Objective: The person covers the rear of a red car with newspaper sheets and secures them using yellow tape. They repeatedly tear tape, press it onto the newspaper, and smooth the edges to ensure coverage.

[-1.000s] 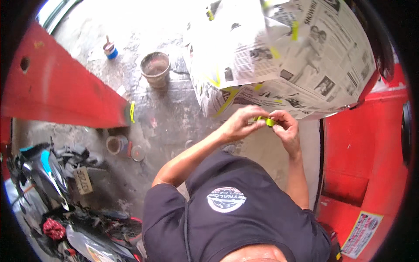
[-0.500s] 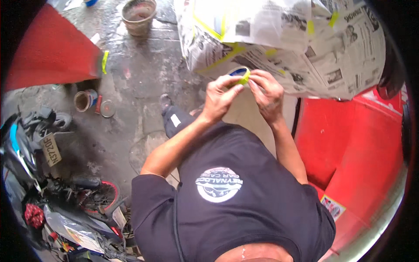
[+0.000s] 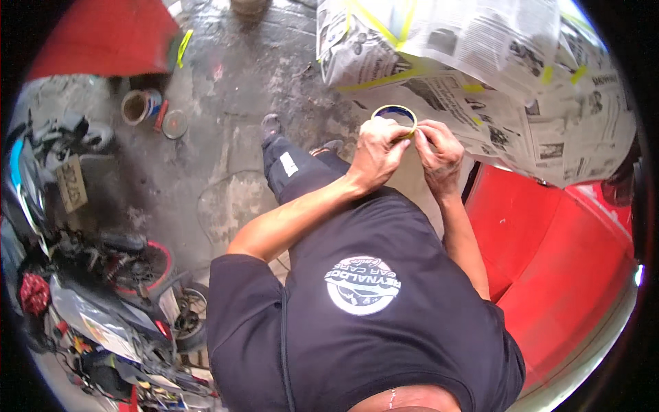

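A yellow-edged tape roll [image 3: 393,107] sat in the left hand's [image 3: 374,156] grasp, its ring extending beyond the fingertips. The right hand's [image 3: 443,154] fingertips met at its near-right edge; whether they gripped tape was unclear. Printed newspaper sheets [image 3: 480,38] lay beyond; a black shirt [image 3: 329,357] bore a white, lettered round emblem [image 3: 364,287].

The left hand [image 3: 375,155] hides part of the tape roll [image 3: 394,108], and the top edge crops a bucket [image 3: 248,6].

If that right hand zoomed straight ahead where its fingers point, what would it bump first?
The right hand would probably bump the yellow tape roll first, since it's right at the roll's edge. Newspaper seems to lie beyond, though depth is unclear.
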Available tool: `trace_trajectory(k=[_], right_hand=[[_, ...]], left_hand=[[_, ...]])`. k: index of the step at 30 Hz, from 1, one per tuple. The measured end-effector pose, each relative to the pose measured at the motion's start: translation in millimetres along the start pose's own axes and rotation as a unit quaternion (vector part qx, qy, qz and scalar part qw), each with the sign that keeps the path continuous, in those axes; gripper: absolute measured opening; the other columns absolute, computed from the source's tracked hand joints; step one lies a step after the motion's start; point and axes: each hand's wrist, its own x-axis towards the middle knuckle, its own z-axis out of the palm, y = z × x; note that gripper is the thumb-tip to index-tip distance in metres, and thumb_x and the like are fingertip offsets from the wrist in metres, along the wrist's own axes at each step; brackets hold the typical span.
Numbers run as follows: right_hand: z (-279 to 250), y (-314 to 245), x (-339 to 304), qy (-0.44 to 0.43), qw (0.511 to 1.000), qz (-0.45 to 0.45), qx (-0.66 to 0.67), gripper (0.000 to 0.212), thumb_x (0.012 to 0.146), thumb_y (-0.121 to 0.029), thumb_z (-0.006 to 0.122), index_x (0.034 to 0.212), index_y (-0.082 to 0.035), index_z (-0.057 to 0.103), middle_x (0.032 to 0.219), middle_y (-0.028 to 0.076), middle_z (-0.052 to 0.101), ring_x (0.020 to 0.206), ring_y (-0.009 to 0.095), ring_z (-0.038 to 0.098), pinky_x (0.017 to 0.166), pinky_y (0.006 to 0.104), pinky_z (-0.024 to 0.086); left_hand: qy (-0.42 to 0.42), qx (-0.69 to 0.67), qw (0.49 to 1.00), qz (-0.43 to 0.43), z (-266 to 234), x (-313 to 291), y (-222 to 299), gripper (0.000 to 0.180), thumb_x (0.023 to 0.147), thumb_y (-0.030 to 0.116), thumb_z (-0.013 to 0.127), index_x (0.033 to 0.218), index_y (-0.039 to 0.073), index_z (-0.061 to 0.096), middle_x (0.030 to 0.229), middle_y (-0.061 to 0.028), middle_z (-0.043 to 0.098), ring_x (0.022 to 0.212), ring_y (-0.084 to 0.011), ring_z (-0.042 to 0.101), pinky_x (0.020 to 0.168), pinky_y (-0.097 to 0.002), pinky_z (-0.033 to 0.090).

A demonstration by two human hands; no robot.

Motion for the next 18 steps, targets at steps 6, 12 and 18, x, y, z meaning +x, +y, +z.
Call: trace_trajectory(k=[6,12,18], right_hand=[[11,4,4,-0.058,0.998,0.023,0.012,0.008,0.087,0.001,0.069,0.094,0.003,0.07,0.1,0.014,0.071,0.085,0.026,0.07,0.076,0.0346,0.057],[14,6,12,-0.115,0.99,0.055,0.058,0.009,0.093,-0.005,0.069,0.098,0.003,0.071,0.105,0.012,0.072,0.093,0.021,0.07,0.079,0.032,0.057],[26,34,15,-0.157,0.979,0.072,0.111,0.009,0.091,-0.006,0.068,0.089,0.003,0.067,0.099,0.009,0.068,0.087,0.015,0.066,0.078,0.0289,0.054]], left_hand=[[0.058,-0.018,0.998,-0.006,4,-13,-11,0.02,0.083,0.009,0.073,0.102,0.002,0.075,0.088,-0.0142,0.067,0.091,-0.0345,0.062,0.084,-0.0454,0.048],[0.109,-0.03,0.991,-0.071,7,-18,-15,0.026,0.084,0.009,0.071,0.108,0.0,0.075,0.098,-0.0181,0.071,0.096,-0.0377,0.065,0.089,-0.0471,0.051],[0.074,-0.064,0.989,-0.108,10,-28,-18,0.029,0.088,0.011,0.067,0.113,-0.001,0.074,0.104,-0.0184,0.074,0.098,-0.0317,0.07,0.091,-0.0421,0.053]])
